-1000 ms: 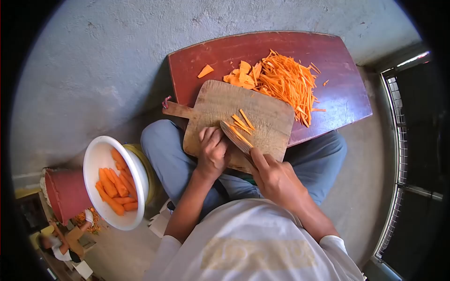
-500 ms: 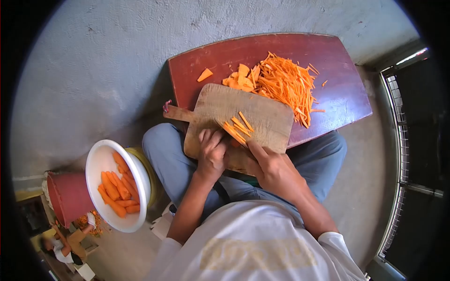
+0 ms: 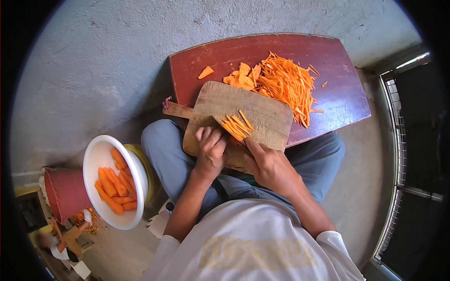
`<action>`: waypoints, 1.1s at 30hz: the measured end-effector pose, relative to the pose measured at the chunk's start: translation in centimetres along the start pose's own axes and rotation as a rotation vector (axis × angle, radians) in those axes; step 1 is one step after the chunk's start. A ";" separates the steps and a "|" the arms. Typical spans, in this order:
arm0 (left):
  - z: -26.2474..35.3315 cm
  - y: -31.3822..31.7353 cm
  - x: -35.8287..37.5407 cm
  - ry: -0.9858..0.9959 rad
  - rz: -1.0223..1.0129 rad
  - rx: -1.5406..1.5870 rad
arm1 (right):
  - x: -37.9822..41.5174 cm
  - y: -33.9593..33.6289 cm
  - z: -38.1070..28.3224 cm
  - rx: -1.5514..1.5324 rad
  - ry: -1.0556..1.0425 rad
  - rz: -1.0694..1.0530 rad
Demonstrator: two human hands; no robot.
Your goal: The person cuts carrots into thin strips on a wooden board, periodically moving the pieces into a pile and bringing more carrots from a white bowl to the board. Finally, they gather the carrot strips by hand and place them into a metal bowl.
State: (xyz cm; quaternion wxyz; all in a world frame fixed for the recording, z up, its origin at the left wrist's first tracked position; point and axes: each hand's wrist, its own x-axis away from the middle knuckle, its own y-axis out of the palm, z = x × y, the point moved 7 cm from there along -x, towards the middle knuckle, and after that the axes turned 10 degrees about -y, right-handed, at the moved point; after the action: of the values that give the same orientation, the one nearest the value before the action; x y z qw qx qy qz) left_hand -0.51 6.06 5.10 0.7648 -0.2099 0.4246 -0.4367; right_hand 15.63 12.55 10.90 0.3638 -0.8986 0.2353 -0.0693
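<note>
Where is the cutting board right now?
In the head view, the cutting board sits at centre, overlapping the near edge of the red table, with the carrot strips pile just beyond its far right side.

your hands hide most of the knife [image 3: 217,120] and carrot piece [image 3: 234,142].
your right hand [image 3: 273,167] covers the knife's handle, and the blade is mostly lost behind the cut strips [image 3: 236,127]; your left hand [image 3: 212,152] hides much of the carrot piece. you can't see the near edge of your board [image 3: 262,117] where your hands cross it. the white basin [image 3: 141,187] partly blocks a yellowish container [image 3: 151,174]. your shirt [image 3: 258,234] runs off the bottom, and the far person [image 3: 58,248] is small and blurred.
</note>
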 end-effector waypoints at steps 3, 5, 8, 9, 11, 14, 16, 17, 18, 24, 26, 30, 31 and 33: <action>0.4 -0.3 -0.2 0.012 0.019 0.016 | 0.6 -1.2 -1.0 -0.027 0.007 0.029; 0.3 -0.1 -0.1 0.003 0.022 0.017 | 0.9 -1.3 -0.9 -0.041 0.015 0.015; -0.3 0.3 0.2 -0.001 -0.008 0.001 | 0.3 -0.4 0.0 -0.024 0.006 0.004; -0.4 0.3 0.2 0.001 -0.005 -0.002 | -0.1 -0.3 0.2 -0.010 -0.008 0.006; -0.4 0.1 0.4 0.016 -0.007 0.007 | 0.2 -0.6 -0.4 -0.023 -0.003 0.014; -0.2 0.0 0.6 0.032 0.004 0.027 | 0.9 -1.0 -1.0 -0.008 0.018 0.010; -0.3 0.0 0.7 0.050 -0.002 0.011 | 0.8 -0.7 -0.8 -0.008 0.031 -0.009; -0.5 0.1 0.8 0.040 -0.018 0.005 | 0.2 -0.3 -0.3 -0.014 0.033 -0.021; -0.6 0.3 0.8 0.032 -0.031 -0.004 | -0.2 -0.1 0.0 -0.022 0.031 -0.032; -0.3 -0.1 0.7 0.028 0.010 0.010 | 1.3 -0.4 -0.8 -0.032 0.052 -0.001; -0.4 0.1 0.9 0.021 -0.001 0.009 | 0.4 0.2 -0.4 -0.024 0.045 -0.014; -0.4 0.0 1.1 0.045 -0.004 -0.011 | 0.0 -0.7 -0.6 -0.049 0.025 0.000; -0.4 0.0 1.1 0.050 0.005 -0.011 | 0.3 -0.9 -0.7 -0.062 0.029 0.012; -0.3 0.0 1.1 0.023 -0.001 -0.011 | 1.1 -1.1 -0.9 -0.087 0.040 0.022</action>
State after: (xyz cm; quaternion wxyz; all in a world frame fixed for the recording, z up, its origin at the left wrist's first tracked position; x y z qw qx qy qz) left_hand -0.43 5.17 4.44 0.7584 -0.2094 0.4358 -0.4370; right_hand 16.74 12.09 12.25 0.3204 -0.9094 0.2550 -0.0728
